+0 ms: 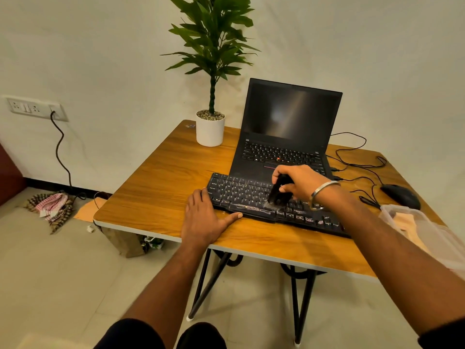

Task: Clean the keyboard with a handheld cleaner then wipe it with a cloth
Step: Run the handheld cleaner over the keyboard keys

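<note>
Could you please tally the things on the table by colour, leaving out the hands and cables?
Black: 4, the keyboard, laptop, mouse and handheld cleaner.
White: 1, the plant pot.
Clear: 1, the plastic container.
Total: 6.

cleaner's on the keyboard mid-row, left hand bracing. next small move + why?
Probably slide the handheld cleaner rightward along the keyboard. The right hand holds it nozzle-down near the middle, the keys to its right look uncovered, and the left hand lies flat at the left end, steadying it.
</note>
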